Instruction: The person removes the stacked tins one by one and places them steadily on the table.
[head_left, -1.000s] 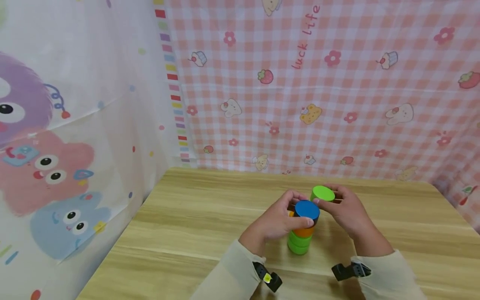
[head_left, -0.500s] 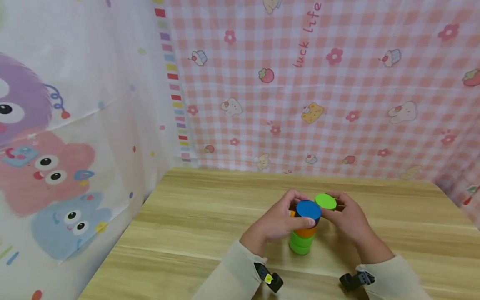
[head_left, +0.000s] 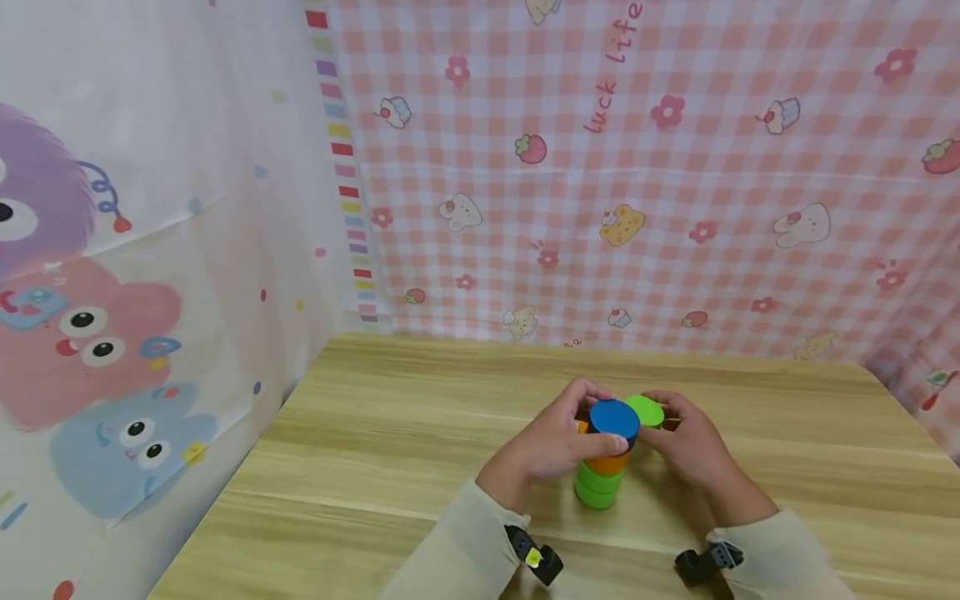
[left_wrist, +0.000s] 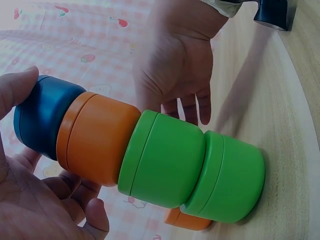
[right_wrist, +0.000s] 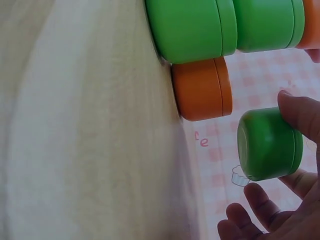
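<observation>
A stack of lidded round jars stands on the table: two green jars (left_wrist: 167, 157) at the bottom, an orange jar (left_wrist: 100, 137) over them and a blue jar (head_left: 614, 419) on top. My left hand (head_left: 551, 433) holds the blue jar between thumb and fingers, and the stack leans slightly in the left wrist view. My right hand (head_left: 686, 433) grips another green jar (right_wrist: 270, 144), raised off the table just behind and right of the stack's top. A second orange jar (right_wrist: 201, 90) sits on the table beyond the stack, mostly hidden in the head view.
The wooden table (head_left: 360, 467) runs back to a pink checked cloth (head_left: 570, 192) that hangs behind it. A white cloth with cartoon figures (head_left: 120, 342) hangs along the left side. Each wrist carries a black camera mount (head_left: 534, 554).
My right hand has lowered the green jar and brought it closer behind the blue jar, which now overlaps it in the head view. The left hand keeps its hold on the stack.
</observation>
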